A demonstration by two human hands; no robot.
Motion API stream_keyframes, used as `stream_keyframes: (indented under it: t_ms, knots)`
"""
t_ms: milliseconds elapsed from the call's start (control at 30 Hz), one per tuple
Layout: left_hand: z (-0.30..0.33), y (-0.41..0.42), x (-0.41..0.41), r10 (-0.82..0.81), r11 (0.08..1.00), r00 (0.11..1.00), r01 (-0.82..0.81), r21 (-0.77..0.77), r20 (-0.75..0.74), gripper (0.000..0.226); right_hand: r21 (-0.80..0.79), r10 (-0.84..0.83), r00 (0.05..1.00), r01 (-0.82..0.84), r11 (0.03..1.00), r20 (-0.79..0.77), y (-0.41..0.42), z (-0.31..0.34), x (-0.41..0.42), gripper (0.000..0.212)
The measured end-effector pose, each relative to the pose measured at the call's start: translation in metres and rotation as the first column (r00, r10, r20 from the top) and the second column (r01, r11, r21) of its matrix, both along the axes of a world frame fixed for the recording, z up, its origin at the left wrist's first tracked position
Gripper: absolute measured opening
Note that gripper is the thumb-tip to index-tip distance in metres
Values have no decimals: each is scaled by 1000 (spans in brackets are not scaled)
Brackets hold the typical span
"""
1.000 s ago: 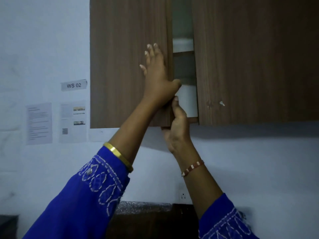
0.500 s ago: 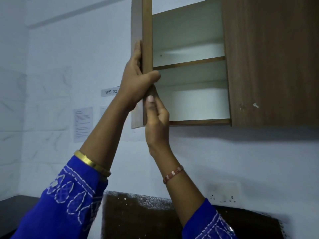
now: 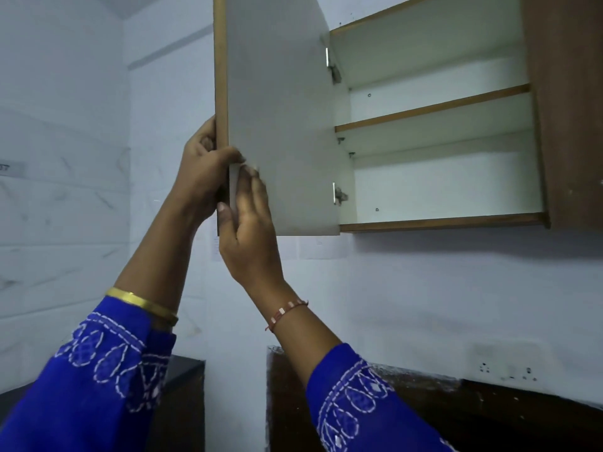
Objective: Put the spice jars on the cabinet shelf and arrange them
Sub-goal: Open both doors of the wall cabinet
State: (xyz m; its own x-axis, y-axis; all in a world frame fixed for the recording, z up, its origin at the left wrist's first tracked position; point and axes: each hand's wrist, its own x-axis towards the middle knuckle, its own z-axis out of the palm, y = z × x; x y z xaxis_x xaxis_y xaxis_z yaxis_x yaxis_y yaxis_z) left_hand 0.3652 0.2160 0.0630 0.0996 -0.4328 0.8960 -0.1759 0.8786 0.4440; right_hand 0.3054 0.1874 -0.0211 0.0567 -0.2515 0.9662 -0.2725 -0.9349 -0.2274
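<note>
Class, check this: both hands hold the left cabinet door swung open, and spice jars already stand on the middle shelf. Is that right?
Not quite. The head view shows both hands, left hand and right hand, on the open left door, but the middle shelf holds no jars.

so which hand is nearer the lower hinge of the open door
Right. The right hand rests on the door's inner face, closer to the lower hinge; the left hand grips the door's outer edge.
</note>
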Motion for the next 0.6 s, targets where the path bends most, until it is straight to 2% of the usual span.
stream_keyframes:
  t_ms: [200,400,500,600]
  knots:
    - [-3,-15,49,-10,998,999,12,54,-32,45,-19,-117,991,116,993,-64,-18,1,46,57]
    - [-2,-20,54,-23,999,999,25,49,-33,43,-66,-182,983,183,981,21,-26,-2,61,62]
    - [-3,-18,50,14,999,999,-13,32,-53,41,-74,-186,982,186,980,13,-28,0,60,56]
    - [-10,-16,41,119,992,991,-121,-27,-55,35,-78,-156,988,155,985,-8,-26,0,52,56]
